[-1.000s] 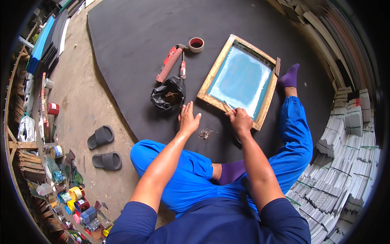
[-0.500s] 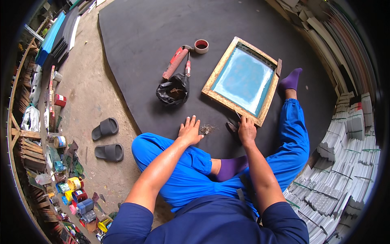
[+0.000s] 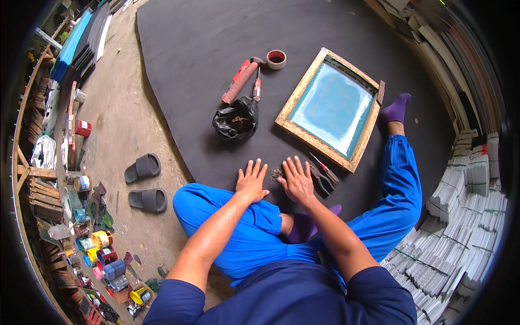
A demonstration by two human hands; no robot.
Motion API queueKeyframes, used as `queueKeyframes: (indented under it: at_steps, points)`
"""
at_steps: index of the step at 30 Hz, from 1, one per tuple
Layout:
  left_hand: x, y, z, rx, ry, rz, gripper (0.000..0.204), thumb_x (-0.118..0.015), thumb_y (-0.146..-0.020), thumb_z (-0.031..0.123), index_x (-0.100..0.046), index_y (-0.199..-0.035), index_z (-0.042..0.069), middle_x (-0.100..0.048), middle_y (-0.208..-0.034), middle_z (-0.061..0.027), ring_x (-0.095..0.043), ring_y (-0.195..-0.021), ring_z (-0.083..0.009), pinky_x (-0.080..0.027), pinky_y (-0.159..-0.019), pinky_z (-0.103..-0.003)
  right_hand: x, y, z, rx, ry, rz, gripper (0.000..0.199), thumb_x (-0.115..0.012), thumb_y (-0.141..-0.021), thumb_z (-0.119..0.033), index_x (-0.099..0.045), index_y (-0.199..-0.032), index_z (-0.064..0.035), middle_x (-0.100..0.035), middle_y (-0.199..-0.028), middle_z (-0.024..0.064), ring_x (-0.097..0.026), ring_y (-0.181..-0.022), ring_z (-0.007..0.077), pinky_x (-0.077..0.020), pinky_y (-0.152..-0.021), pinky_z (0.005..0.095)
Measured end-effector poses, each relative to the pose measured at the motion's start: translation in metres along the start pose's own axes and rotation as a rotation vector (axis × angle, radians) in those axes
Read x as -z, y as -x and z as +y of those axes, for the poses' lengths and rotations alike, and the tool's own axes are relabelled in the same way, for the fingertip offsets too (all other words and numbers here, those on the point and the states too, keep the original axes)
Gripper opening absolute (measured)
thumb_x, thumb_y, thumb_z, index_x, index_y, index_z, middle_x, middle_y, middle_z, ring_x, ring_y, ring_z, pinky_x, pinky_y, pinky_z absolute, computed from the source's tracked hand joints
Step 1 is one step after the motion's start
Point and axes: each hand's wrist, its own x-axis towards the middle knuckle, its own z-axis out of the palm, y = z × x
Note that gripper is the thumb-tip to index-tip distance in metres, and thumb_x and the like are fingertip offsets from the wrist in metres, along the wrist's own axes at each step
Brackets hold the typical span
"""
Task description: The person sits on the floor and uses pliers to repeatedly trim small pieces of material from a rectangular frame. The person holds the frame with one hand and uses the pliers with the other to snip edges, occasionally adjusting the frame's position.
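My left hand [image 3: 251, 182] lies palm down on the black mat with its fingers spread. My right hand [image 3: 297, 181] is also flat and holds nothing. Between the two is a small heap of fine scraps [image 3: 277, 173], partly covered by my right hand's fingers. Just right of that hand lie pliers [image 3: 323, 183] with dark handles and a red-handled screwdriver [image 3: 325, 168]. Beyond them rests a wooden frame [image 3: 314, 145] stretched with teal, white-smeared mesh [image 3: 331, 108]. A crumpled black plastic bag [image 3: 250, 112] stands open ahead of my left hand, with some scraps inside.
Behind the bag lie a red-handled hammer [image 3: 240, 81], another screwdriver [image 3: 257, 89] and a tape roll [image 3: 277, 66]. Black slippers [image 3: 147, 200] sit on the floor at left, near paint cans [image 3: 102, 239]. Stacked white bundles [image 3: 428, 260] line the right side.
My right hand has let go of the screwdriver, now lying beside the pliers, and has moved left to the scraps. My left hand stays in nearly the same place.
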Motion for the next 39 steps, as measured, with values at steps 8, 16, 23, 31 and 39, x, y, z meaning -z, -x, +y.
queueKeyframes:
  at_steps: [8,16,23,31,39]
  points:
    - [-0.009,-0.002,0.011,-0.034,-0.040,0.004,0.110,-0.070,-0.083,0.058,-0.011,-0.161,0.009,-0.002,-0.169,-0.0154,0.000,-0.155,-0.0376,-0.011,-0.123,-0.056,-0.010,0.031,-0.022,-0.229,0.002,-0.114,0.089,-0.050,-0.094,-0.061,-0.028,-0.155,0.0013,-0.025,-0.163,0.0202,-0.020,-0.153,0.0340,-0.0144,-0.122,0.0537]
    - [-0.001,-0.001,0.009,-0.052,-0.002,0.010,0.111,-0.074,-0.080,0.055,-0.014,-0.161,0.009,-0.003,-0.168,-0.0154,0.001,-0.154,-0.0399,-0.010,-0.123,-0.057,-0.010,0.020,-0.034,-0.239,-0.083,-0.083,0.098,-0.057,-0.088,-0.066,-0.029,-0.155,0.0008,-0.026,-0.162,0.0231,-0.022,-0.151,0.0378,-0.0191,-0.120,0.0542]
    - [-0.001,-0.004,0.001,-0.078,0.094,0.042,0.109,-0.079,-0.078,0.046,-0.019,-0.159,0.005,-0.010,-0.168,-0.0154,-0.006,-0.154,-0.0383,-0.016,-0.122,-0.057,-0.013,-0.011,-0.047,-0.176,-0.096,0.107,0.077,-0.071,-0.081,-0.048,-0.052,-0.140,-0.0035,-0.055,-0.112,0.0138,-0.055,-0.098,0.0279,-0.0451,-0.079,0.0386]
    - [-0.007,-0.008,-0.004,-0.070,0.188,0.123,0.093,-0.079,-0.079,0.036,-0.033,-0.155,0.007,-0.020,-0.165,-0.0137,-0.016,-0.153,-0.0367,-0.025,-0.119,-0.056,-0.026,-0.020,-0.043,-0.092,-0.216,0.181,0.048,-0.071,-0.086,-0.029,-0.061,-0.127,-0.0066,-0.058,-0.101,0.0093,-0.059,-0.091,0.0271,-0.0520,-0.075,0.0393]
    - [-0.011,-0.069,-0.055,0.462,1.166,1.029,0.045,-0.082,-0.079,0.032,-0.058,-0.105,0.002,-0.061,-0.099,-0.0128,-0.058,-0.086,-0.0260,-0.049,-0.079,-0.040,-0.034,-0.021,-0.042,-0.105,-0.382,0.125,0.012,-0.068,-0.089,-0.018,-0.063,-0.095,-0.0090,-0.057,-0.095,0.0134,-0.063,-0.089,0.0328,-0.0539,-0.072,0.0445]
